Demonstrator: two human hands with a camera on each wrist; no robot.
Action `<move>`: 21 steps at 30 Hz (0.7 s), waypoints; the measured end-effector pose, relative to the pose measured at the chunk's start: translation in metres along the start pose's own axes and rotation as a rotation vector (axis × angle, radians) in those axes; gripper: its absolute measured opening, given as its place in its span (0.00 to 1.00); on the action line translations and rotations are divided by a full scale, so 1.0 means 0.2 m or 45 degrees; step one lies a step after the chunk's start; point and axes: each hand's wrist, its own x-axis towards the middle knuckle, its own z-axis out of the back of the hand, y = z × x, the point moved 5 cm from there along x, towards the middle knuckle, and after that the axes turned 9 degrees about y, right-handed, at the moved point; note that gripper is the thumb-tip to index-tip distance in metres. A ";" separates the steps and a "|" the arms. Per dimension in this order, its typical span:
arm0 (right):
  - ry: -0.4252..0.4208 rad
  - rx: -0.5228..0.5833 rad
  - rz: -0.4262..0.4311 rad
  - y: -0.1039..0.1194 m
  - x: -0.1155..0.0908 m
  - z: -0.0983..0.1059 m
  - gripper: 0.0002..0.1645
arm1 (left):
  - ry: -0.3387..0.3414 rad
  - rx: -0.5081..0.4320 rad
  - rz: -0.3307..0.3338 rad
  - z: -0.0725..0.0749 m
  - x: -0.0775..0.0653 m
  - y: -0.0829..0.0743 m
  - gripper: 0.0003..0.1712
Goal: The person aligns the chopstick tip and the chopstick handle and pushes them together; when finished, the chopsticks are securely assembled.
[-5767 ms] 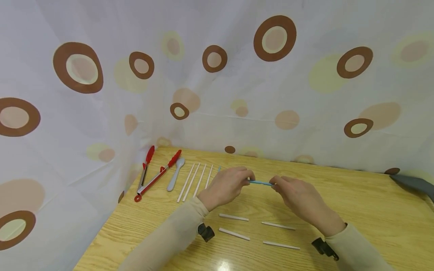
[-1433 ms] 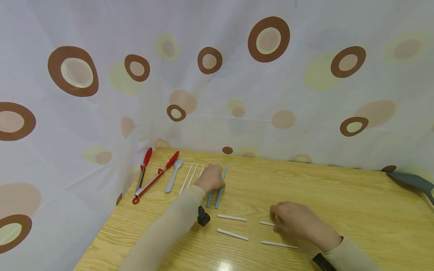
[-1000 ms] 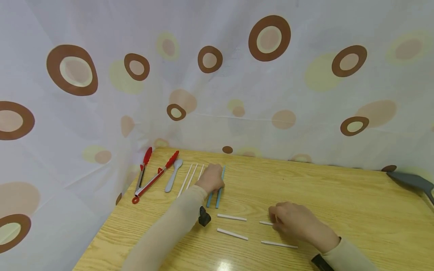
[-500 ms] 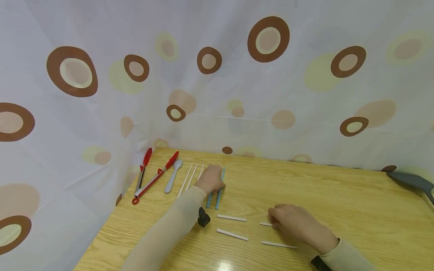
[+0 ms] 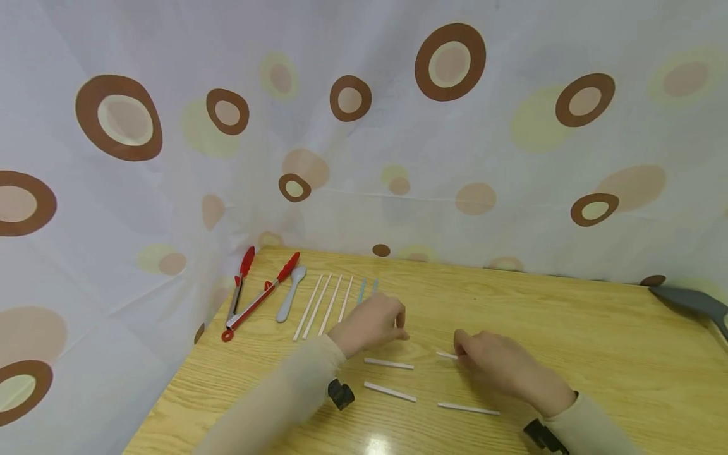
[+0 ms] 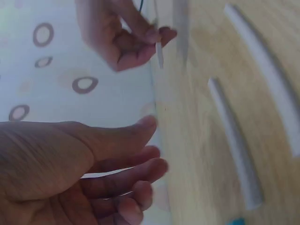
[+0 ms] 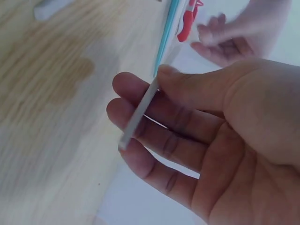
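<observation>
My right hand pinches a short white chopstick half between thumb and fingers, just over the table. In the right wrist view this piece slants across the fingers. My left hand is in the air left of it, holding nothing, its fingers loosely bent in the left wrist view. Below the hands lie a white half and another white half, with a third white half to the right. Two blue chopsticks lie behind my left hand, partly hidden by it.
Several long white chopsticks lie side by side left of the blue ones. Farther left are a pale grey spoon and spread red-tipped tongs. A dark grey utensil sits at the far right. A patterned curtain borders the table's back.
Earlier both hands held a blue chopstick; it now lies beside the other. My left hand has left the blue pair, moving right and nearer. My right hand has raised a white half off the table.
</observation>
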 end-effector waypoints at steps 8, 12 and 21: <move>-0.040 0.028 0.057 0.01 0.00 0.05 0.14 | 0.211 0.258 -0.059 -0.12 -0.05 -0.08 0.15; 0.027 0.088 -0.017 0.01 0.01 0.06 0.10 | 0.252 0.299 -0.049 -0.15 -0.04 -0.07 0.13; 0.016 0.086 -0.056 0.01 0.02 0.08 0.08 | 0.207 0.408 -0.087 -0.15 -0.05 -0.09 0.04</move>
